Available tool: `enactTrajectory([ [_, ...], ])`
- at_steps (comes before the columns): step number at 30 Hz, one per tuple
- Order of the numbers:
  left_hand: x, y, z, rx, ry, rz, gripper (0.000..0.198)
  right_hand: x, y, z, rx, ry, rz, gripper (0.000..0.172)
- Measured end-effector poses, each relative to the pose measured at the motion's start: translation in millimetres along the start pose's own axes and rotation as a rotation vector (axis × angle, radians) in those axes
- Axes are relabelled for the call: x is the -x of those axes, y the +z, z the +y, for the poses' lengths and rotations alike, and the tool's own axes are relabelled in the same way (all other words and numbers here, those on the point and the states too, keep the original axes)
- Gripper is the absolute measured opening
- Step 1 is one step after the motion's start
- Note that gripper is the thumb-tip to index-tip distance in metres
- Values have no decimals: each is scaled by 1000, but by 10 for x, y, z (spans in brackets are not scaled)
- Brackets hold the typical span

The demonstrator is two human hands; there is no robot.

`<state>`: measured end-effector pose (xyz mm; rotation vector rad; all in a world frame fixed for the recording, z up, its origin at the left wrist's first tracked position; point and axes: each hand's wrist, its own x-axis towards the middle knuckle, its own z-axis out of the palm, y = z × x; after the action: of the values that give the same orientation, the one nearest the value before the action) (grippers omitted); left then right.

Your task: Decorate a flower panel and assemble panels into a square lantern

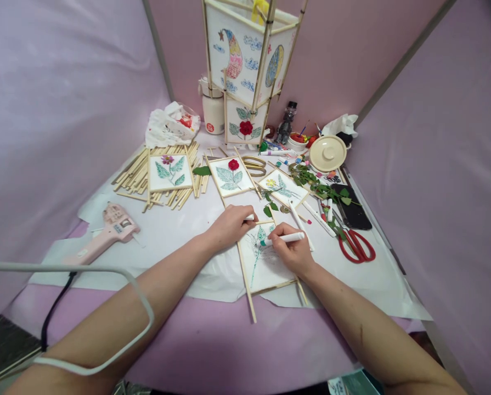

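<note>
Our right hand (292,249) grips a white marker (292,237), green tip at the leaf drawing (256,259) on the stick-framed panel (272,275) — panel lies on the worktop (167,225) right in front of us. Our left hand (231,224) is closed on a small white piece (249,217), near the panel's upper-left corner. Beyond our hands: pink-flower panel (170,178), red-flower panel (231,178), yellow-flower panel (284,189). Pink glue gun (105,233) at left, red-handled scissors (357,246) at right — both well apart from our hands.
</note>
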<state>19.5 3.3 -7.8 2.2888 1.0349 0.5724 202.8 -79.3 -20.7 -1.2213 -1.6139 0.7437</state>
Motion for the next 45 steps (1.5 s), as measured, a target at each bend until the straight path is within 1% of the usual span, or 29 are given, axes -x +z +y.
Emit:
enactTrajectory([
  [7,0,-7,3,9,2,-9,9,-3,8,4,48,24,-4,18],
  [12,-2,6,-23,-2,20,-5,9,-1,13,-4,69,10,5,19],
  [18,-6,6,-31,-8,10,-12,9,1,11,9,104,12,-10,18],
  [32,-4,2,-21,-10,1,-22,10,6,5,-1,88,2,3,18],
  [41,-2,3,-16,-16,4,-7,8,21,-12,14,30,-29,7,16],
  [45,-3,8,-22,-6,13,-5,7,23,-11,11,46,-48,-28,16],
])
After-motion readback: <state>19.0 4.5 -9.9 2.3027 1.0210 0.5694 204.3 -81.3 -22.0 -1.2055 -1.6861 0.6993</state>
